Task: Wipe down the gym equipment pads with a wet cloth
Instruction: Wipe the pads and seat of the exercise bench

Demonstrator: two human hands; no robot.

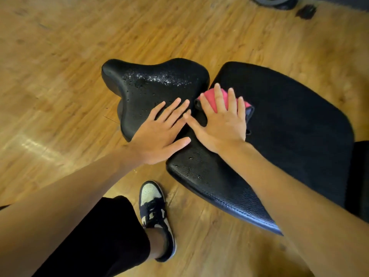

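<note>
Pressure matters most: the right hand (221,122) lies flat on the pink cloth (214,98), fingers straight and spread, its grip unclenched and merely pressing, pinning the cloth where the saddle-shaped pad (151,90) meets the large pad (289,116). The left hand (161,132) rests flat on the saddle-shaped pad just beside it, its grip equally slack with fingers straight, steadying that pad. Best, I judge, is long overlapping strokes under even palm weight, carried over the droplets (157,78) glistening on the saddle-shaped pad and into the seam between the two pads
</note>
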